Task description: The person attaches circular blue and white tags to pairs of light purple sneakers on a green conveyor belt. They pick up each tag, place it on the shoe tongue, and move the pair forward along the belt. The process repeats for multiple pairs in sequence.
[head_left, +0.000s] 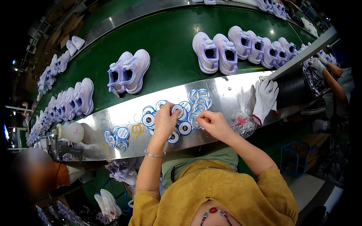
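Both hands work the pile of round blue-and-white hang tags [192,103] on the steel table [226,88]: left hand [166,118] pinches one tag [178,110], right hand [211,121] pinches another's edge, probably separating them.

Round blue-white tags [188,109] on steel ledge [226,88], perhaps stickers.

The long curved metal worktop [226,90] looks brushed and shiny, with glare. The round blue-and-white paper tags [185,128] are smooth and a little glossy. At 12 o'clock, the green conveyor belt [169,41] is glossy, and the lilac shoes [130,71] seem matt cloth.
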Demonstrator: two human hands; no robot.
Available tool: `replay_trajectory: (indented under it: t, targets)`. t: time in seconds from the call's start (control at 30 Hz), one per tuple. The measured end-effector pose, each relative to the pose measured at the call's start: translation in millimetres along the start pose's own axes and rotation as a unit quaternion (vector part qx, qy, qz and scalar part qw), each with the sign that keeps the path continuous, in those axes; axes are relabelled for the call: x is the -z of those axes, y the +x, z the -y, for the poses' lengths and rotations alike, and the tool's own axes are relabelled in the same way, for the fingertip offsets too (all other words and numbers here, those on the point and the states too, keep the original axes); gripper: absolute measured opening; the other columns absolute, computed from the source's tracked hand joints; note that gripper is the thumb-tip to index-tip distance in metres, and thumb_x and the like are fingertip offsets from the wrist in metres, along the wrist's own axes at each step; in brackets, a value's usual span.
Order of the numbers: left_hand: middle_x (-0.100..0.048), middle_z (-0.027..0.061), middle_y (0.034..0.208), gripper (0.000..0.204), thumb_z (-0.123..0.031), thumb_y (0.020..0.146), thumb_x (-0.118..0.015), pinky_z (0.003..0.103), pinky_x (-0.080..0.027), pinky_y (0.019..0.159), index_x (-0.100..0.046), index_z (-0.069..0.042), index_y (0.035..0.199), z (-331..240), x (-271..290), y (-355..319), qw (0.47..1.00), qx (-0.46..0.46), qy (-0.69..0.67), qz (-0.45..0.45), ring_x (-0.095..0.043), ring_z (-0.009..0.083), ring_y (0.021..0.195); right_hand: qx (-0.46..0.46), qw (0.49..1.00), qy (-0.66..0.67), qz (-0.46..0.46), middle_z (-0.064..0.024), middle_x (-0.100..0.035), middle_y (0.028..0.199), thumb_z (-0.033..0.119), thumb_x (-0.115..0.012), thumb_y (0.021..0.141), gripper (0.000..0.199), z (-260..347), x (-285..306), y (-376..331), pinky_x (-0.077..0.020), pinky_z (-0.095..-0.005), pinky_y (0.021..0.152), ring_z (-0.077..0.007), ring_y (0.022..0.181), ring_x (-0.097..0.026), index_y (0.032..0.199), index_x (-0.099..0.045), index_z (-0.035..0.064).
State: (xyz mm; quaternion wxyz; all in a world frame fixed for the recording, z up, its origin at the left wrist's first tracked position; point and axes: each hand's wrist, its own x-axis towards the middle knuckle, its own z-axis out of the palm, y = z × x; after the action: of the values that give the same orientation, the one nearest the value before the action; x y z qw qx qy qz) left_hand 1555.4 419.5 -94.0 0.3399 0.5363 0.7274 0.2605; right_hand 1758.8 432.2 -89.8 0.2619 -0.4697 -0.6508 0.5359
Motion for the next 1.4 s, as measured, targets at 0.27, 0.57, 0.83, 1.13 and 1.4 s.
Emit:
replay_trajectory:
  t: [0.27, 0.57, 0.83, 1.13, 1.4]
  targets:
    - [-0.065, 0.0127, 0.081, 0.017, -0.01, 0.083, -0.067, 0.027, -0.049, 0.054, -0.057, 0.002, 0.089, -5, 9, -22, 0.984, 0.041, -0.165, -0.044, -0.063, 0.0172, 0.067, 0.026, 0.999, -0.027, -0.036, -0.0117, -0.056, 0.057, 0.015, -0.062, 0.083, 0.013, 3, -18, 0, -0.0407, -0.0312, 0.049, -0.0203, 0.048, -0.053, 0.08, -0.064, 0.0023]
    - [-0.064, 0.0095, 0.086, 0.011, 0.0, 0.088, -0.06, 0.026, -0.059, 0.063, -0.051, 0.0, 0.093, -28, -8, -38, 0.843, 0.03, -0.532, -0.076, -0.065, 0.0139, 0.075, 0.11, 0.987, -0.021, -0.113, -0.0124, -0.054, 0.055, 0.012, -0.062, 0.081, 0.011, 27, -23, 1, -0.0409, -0.0334, 0.046, -0.0246, 0.047, -0.056, 0.076, -0.06, 0.0025]
    - [-0.064, 0.0118, 0.09, 0.006, -0.002, 0.09, -0.057, 0.032, -0.059, 0.073, -0.052, -0.001, 0.094, -26, -15, -36, 0.831, -0.003, -0.551, -0.075, -0.066, 0.0205, 0.085, 0.127, 0.981, -0.059, -0.135, -0.0133, -0.057, 0.059, 0.011, -0.061, 0.083, 0.011, 27, -26, 5, -0.0427, -0.0366, 0.047, -0.0295, 0.052, -0.059, 0.075, -0.058, 0.0036]
    - [-0.065, 0.0127, 0.094, 0.009, -0.004, 0.09, -0.059, 0.032, -0.053, 0.085, -0.06, 0.004, 0.095, -33, -21, -27, 0.785, 0.025, -0.619, -0.027, -0.063, 0.0179, 0.089, 0.213, 0.962, -0.126, -0.117, -0.0189, -0.06, 0.077, 0.009, -0.052, 0.089, 0.008, 22, -21, 16, -0.0461, -0.0438, 0.058, -0.0378, 0.07, -0.06, 0.089, -0.053, 0.0011]
    - [-0.064, 0.011, 0.101, 0.011, -0.003, 0.087, -0.063, 0.03, -0.05, 0.086, -0.062, 0.003, 0.097, -44, -30, 4, 0.868, -0.051, -0.494, -0.006, -0.061, 0.0164, 0.092, 0.119, 0.99, 0.069, -0.026, -0.0043, -0.053, 0.064, 0.013, -0.056, 0.09, 0.012, 9, 21, 46, -0.0417, -0.0316, 0.055, -0.0172, 0.06, -0.054, 0.095, -0.055, 0.0019]
